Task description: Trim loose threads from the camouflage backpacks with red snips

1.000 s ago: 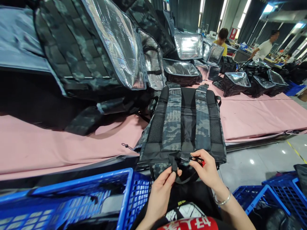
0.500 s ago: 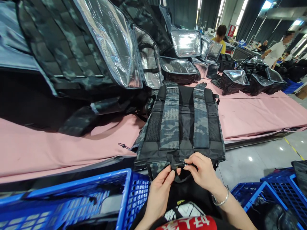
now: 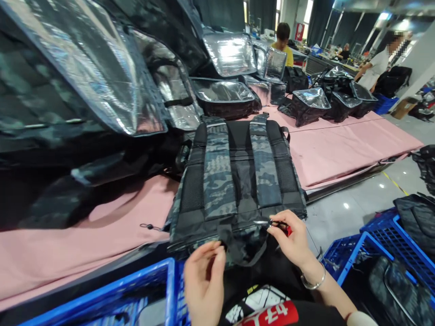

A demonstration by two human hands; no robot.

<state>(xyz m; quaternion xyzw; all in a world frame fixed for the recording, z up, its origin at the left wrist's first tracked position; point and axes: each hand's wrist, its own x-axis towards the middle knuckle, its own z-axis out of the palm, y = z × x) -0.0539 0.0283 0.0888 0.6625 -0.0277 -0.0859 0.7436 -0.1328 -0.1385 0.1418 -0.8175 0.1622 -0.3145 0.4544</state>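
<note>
A camouflage backpack (image 3: 238, 181) lies back side up on the pink mat (image 3: 340, 145), its two shoulder straps running away from me. My right hand (image 3: 292, 240) is closed on a small tool with a red handle at the bag's near edge, its metal tip on the fabric. My left hand (image 3: 204, 276) hovers just below that edge, fingers curled near a black webbing strap (image 3: 244, 249), pinching nothing that I can see.
Stacks of open bags with silver lining (image 3: 102, 81) rise at the left and back. Blue plastic crates (image 3: 102, 299) stand by my knees at the left and another blue crate (image 3: 384, 244) at the right. Two people work at far tables.
My left hand has let go of the black strap and dropped lower left. My right hand has moved slightly right with the tool. The view has swung to the right.
</note>
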